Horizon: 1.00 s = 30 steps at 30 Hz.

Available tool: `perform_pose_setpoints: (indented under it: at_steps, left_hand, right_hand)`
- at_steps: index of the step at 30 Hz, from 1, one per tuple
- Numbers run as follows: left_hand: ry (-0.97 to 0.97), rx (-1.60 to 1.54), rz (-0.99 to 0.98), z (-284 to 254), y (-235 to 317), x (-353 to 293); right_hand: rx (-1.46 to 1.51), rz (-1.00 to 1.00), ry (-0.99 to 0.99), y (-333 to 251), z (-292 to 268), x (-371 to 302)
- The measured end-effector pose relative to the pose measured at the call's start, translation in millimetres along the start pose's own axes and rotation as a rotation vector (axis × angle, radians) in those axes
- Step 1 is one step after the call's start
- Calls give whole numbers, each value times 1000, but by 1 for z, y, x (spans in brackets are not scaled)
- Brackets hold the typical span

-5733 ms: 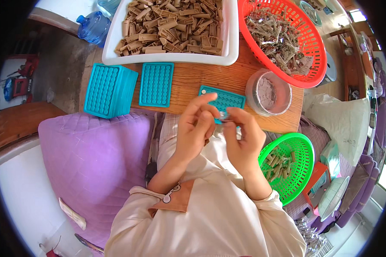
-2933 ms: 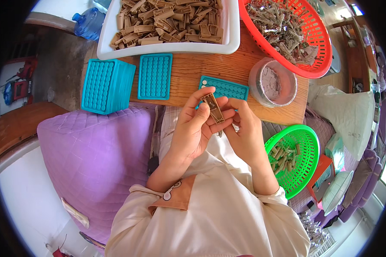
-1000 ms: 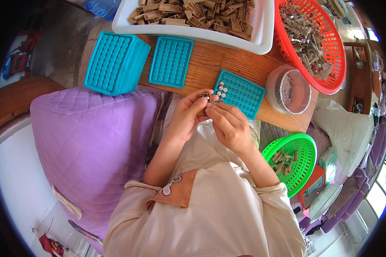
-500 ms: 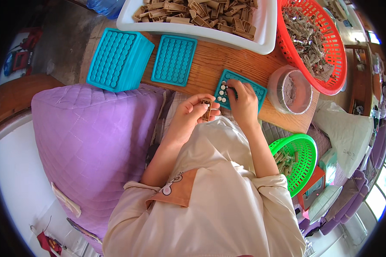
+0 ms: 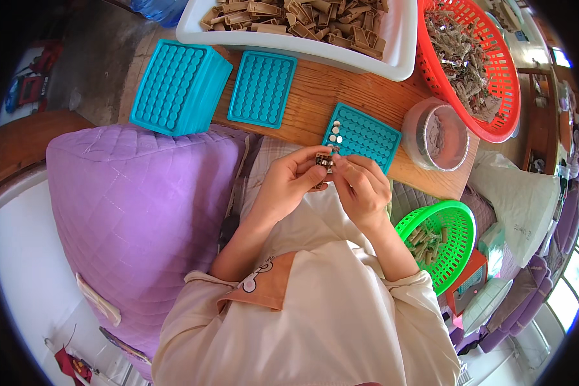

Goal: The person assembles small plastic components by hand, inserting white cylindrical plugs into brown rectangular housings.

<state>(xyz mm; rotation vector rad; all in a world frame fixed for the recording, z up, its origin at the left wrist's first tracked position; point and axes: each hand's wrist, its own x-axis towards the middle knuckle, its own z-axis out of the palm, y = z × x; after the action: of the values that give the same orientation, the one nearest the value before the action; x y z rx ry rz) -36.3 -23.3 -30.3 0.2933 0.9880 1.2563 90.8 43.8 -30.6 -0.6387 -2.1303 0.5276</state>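
My left hand [image 5: 291,183] is closed on a small brown plastic casing [image 5: 324,161] with shiny metal bits inside it. My right hand [image 5: 365,188] has its thumb and fingers pinched together against the casing's right end. Whatever sits between those fingertips is too small and covered to make out. Just beyond both hands lies a teal tray [image 5: 370,132] with rows of round pockets. A few small white-topped round pieces [image 5: 336,130] rest along its left side.
A second teal tray [image 5: 262,90] and a teal tray stack [image 5: 174,87] stand left. Behind is a white tub [image 5: 296,48] of brown casings. A red basket [image 5: 505,83], a clear round container [image 5: 424,132] and a green basket [image 5: 460,235] are right.
My right hand has come off the teal tray, moving left and nearer to meet the casing. My left hand has shifted slightly right, still holding the casing. Fewer white-topped pieces show on the tray.
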Motion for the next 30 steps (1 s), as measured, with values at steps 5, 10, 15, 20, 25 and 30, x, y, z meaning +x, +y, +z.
perform_pose_setpoints:
  at_steps: [5,10,15,20,25,30]
  left_hand:
    - [-11,67,29,5,-2,2]
    - [-15,102,31,6,-3,4]
    - [-10,112,8,8,-4,3]
    - [-42,136,22,2,-9,5]
    - [12,107,-17,-7,-3,9]
    - [46,45,-72,-25,-5,9]
  right_hand:
    - [-38,17,78,-1,-1,-10]
    - [-72,82,79,-6,-3,-10]
    - [-90,69,83,-7,-2,-10]
    - [-62,53,-10,-2,-3,-9]
    - [160,150,-193,6,-6,-4]
    - [60,470,-120,41,10,8]
